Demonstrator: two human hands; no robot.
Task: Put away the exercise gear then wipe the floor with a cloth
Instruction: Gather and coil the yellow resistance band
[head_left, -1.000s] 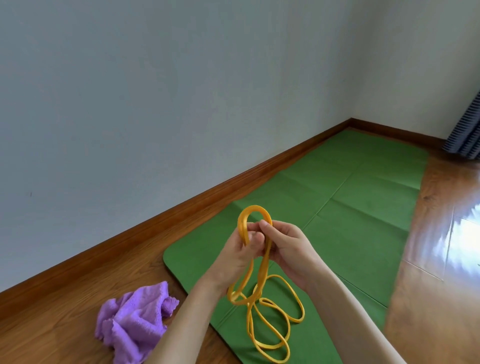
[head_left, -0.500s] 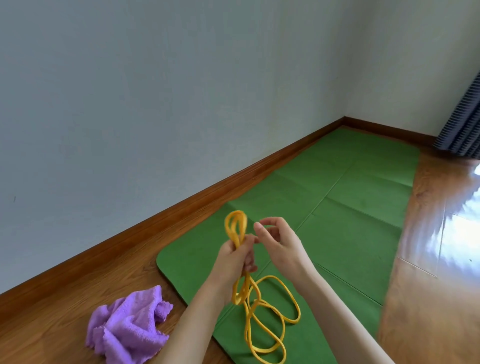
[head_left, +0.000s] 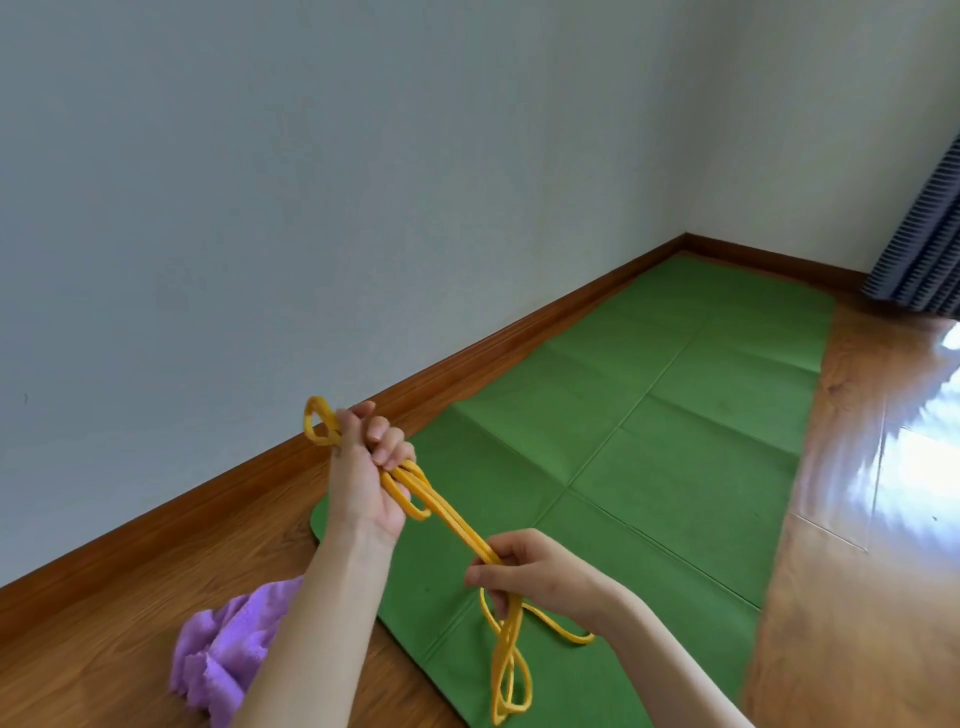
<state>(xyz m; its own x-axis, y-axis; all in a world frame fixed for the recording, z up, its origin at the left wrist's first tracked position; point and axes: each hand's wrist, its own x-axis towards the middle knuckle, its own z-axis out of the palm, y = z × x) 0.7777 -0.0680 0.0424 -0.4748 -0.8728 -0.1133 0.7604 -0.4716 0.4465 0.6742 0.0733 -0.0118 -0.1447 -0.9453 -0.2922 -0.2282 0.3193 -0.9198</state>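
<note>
A yellow resistance band (head_left: 451, 519) is gathered in several strands between my hands. My left hand (head_left: 366, 467) is clenched on its upper end, with a small loop sticking out above the fist. Lower and to the right, my right hand (head_left: 535, 571) pinches the strands, and the loose loops hang down below it over the green exercise mat (head_left: 675, 441). The mat lies unfolded flat on the wooden floor along the wall. A crumpled purple cloth (head_left: 228, 654) sits on the floor at lower left, partly hidden by my left forearm.
A white wall with a brown baseboard (head_left: 208, 499) runs along the mat's left side to the far corner. A striped dark curtain (head_left: 924, 244) hangs at the right edge. Glossy wooden floor (head_left: 872, 519) stretches right of the mat.
My hands were together on the band; now the left hand has moved up and left while the right has slid down the strands, drawing them taut between the two.
</note>
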